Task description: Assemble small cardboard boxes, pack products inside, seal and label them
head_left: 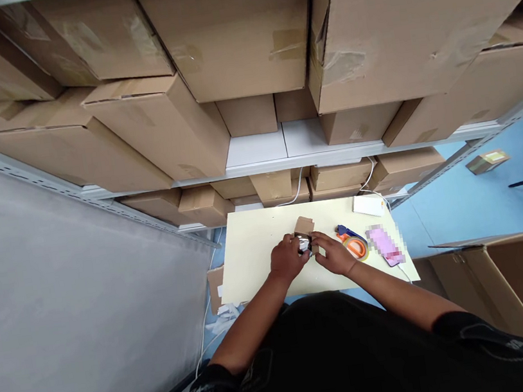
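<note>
pinched between left grip (pixel 286 256) and right grip (pixel 332 254), the small open brown cardboard box (pixel 303 226) looks light, crushable, best held by sidewalls.

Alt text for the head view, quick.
Left hand and right hand hold a small open cardboard box with a shiny item inside, at a pale table. To its right lie an orange-and-blue tape dispenser and a pixelated pink phone; cardboard cartons line shelves beyond.
</note>
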Demonstrator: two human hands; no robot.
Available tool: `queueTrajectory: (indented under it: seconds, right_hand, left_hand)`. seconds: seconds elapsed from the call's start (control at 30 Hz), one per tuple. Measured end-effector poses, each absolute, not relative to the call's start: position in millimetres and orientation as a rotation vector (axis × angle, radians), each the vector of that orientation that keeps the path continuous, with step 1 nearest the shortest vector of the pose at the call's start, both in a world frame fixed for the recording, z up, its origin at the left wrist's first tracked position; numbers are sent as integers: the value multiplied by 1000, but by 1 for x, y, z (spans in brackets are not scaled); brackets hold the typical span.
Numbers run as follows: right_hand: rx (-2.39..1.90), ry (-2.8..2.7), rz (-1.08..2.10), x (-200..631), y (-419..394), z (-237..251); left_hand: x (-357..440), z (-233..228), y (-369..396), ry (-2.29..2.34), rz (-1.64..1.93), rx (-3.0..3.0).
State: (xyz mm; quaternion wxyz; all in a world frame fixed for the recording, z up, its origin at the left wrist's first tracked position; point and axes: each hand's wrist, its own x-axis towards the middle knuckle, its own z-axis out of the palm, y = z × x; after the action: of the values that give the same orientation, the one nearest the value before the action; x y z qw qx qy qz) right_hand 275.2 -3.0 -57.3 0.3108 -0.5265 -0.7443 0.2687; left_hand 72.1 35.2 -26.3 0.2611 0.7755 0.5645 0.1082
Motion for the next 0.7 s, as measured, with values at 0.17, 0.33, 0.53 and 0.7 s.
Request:
queueTrajectory:
  seconds: [0.17,0.33,0.53,0.7]
  right_hand:
    - [-1360,-1991,737,273,-5,-56]
    - [-1387,-1984,731,273,-5,-57]
    - [-1401,-1960,756,277,-5,-62]
    - [-1453,-1783,755,279,-5,-64]
  left_hand:
    - [84,-15,38,1662,173,1972]
    - [95,-12,40,1669,81,2070]
    - [84,-9,45,1538,127,2081]
    - [69,-21,43,1406,513,1758]
